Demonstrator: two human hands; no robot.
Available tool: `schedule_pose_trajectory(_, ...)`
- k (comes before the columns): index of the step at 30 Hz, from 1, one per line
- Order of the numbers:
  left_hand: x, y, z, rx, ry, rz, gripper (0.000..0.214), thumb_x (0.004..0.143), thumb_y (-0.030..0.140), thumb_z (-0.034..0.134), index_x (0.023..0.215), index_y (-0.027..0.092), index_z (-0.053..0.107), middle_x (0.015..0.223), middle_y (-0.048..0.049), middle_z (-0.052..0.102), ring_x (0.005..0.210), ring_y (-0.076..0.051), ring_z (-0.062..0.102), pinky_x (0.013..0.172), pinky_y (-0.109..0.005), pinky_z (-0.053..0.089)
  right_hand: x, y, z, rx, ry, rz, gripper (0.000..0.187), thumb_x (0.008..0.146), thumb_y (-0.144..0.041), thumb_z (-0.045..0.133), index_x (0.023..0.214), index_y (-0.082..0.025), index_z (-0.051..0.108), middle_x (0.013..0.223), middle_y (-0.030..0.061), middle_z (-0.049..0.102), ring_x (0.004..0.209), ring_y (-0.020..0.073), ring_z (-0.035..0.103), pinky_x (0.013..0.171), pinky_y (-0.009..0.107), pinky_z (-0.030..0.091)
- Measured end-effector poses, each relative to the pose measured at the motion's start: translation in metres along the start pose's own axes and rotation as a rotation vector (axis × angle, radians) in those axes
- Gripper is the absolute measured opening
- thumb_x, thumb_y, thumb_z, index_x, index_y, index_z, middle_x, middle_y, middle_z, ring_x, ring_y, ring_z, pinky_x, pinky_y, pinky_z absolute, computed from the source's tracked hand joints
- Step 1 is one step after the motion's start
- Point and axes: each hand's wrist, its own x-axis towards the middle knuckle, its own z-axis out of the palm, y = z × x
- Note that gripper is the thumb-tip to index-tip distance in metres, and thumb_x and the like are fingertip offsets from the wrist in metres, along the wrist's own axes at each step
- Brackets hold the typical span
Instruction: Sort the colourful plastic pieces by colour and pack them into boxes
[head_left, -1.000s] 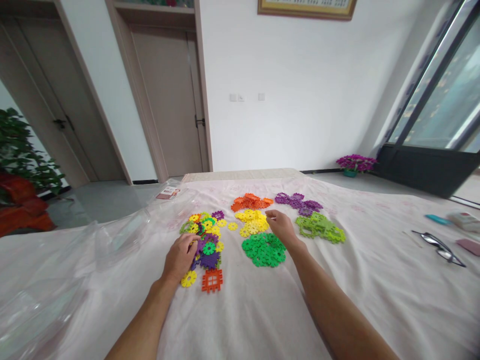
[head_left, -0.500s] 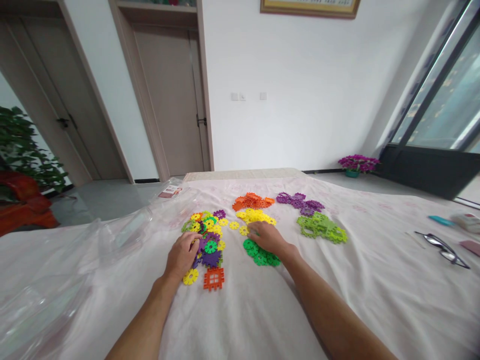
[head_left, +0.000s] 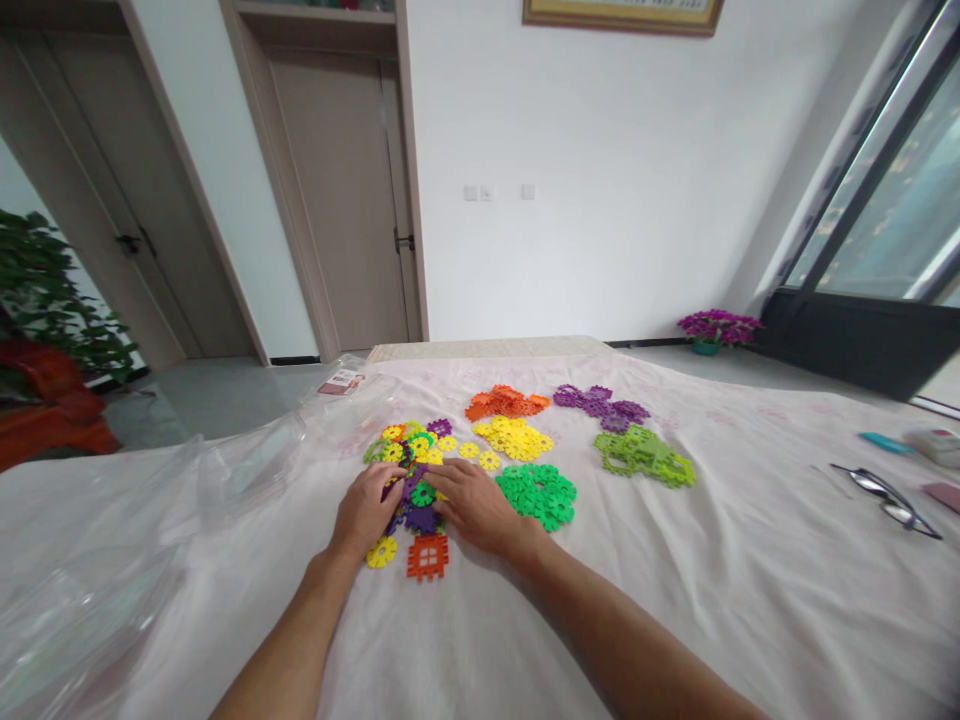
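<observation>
A mixed pile of plastic snowflake discs and notched square building pieces lies between my hands, with a purple piece [head_left: 422,518] and a green disc [head_left: 423,494] showing. My left hand [head_left: 367,508] rests on the pile's left side, fingers bent and thumb apart from them. From the right, my right hand [head_left: 480,503] reaches over the pile with fingers stretched out. Its fingertips touch the pieces, partly hiding them. Close to the near edge are a yellow disc [head_left: 382,552] and an orange window-like square [head_left: 427,557]. Just beyond my right wrist lies a heap of green discs [head_left: 540,492].
Sorted heaps lie farther off: yellow discs [head_left: 514,438], orange pieces [head_left: 506,402], purple pieces [head_left: 600,405] and light green pieces [head_left: 645,455]. Clear plastic packaging [head_left: 255,470] spreads at left. Eyeglasses [head_left: 885,498] rest on the cloth [head_left: 720,570] at right.
My right hand has moved left from the green heap to the mixed pile, and more of the green discs now show. My left hand has stayed about where it was.
</observation>
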Motion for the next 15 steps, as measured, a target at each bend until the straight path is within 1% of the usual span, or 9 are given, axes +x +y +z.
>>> schedule_pose_trajectory(2,0.0001,-0.0003,0.0007,0.004,-0.002,0.009,0.023,0.09,0.031,0.048,0.098,0.024,0.069,0.11,-0.0054,0.068,0.107,-0.02,0.061,0.099,-0.037,0.047,0.0032,-0.0028,0.0057,-0.005,-0.021,-0.034,0.037,0.095,-0.03,0.054,0.131,-0.025,0.057,0.132,0.0041,0.061,0.125,0.022,0.047,0.106,0.037,0.035)
schedule_pose_trajectory(5,0.0004,0.0004,0.0011,0.007,-0.015,0.004,0.023,0.09,0.032,0.049,0.097,0.024,0.069,0.111,-0.0056,0.067,0.108,-0.021,0.061,0.1,-0.038,0.046,0.0055,-0.0024,0.0098,-0.008,-0.043,-0.062,0.022,0.096,-0.029,0.053,0.114,-0.024,0.065,0.115,0.0038,0.069,0.113,0.0198,0.054,0.101,0.033,0.036)
schedule_pose_trajectory(7,0.0006,0.0014,0.0007,0.006,-0.022,-0.005,0.023,0.09,0.032,0.048,0.097,0.023,0.069,0.112,-0.0057,0.067,0.109,-0.021,0.06,0.101,-0.038,0.045,0.0057,-0.0023,0.0103,-0.036,-0.047,-0.06,0.017,0.095,-0.029,0.055,0.106,-0.022,0.066,0.105,0.005,0.071,0.105,0.0194,0.057,0.096,0.032,0.038)
schedule_pose_trajectory(9,0.0007,0.0025,0.0,0.004,-0.028,-0.011,0.024,0.09,0.032,0.048,0.097,0.023,0.069,0.113,-0.0059,0.066,0.11,-0.021,0.06,0.101,-0.038,0.045,0.0055,-0.0036,0.0099,-0.071,-0.051,-0.064,0.019,0.095,-0.032,0.056,0.107,-0.021,0.065,0.101,0.0058,0.07,0.101,0.0195,0.057,0.093,0.032,0.039)
schedule_pose_trajectory(13,0.0009,0.0037,-0.0005,0.004,-0.037,-0.014,0.025,0.091,0.034,0.047,0.098,0.023,0.068,0.112,-0.0056,0.066,0.109,-0.021,0.06,0.1,-0.038,0.046,0.0058,-0.009,0.0097,-0.122,-0.05,-0.057,0.032,0.092,-0.041,0.06,0.117,-0.02,0.061,0.106,0.0068,0.067,0.1,0.0204,0.056,0.088,0.031,0.039)
schedule_pose_trajectory(15,0.0008,0.0037,-0.0003,0.003,-0.039,-0.013,0.025,0.091,0.034,0.047,0.098,0.023,0.068,0.111,-0.0054,0.066,0.109,-0.02,0.06,0.099,-0.037,0.046,0.0067,-0.011,0.0113,-0.154,-0.066,-0.046,0.028,0.091,-0.041,0.061,0.11,-0.021,0.063,0.105,0.0063,0.067,0.098,0.0203,0.055,0.085,0.031,0.04)
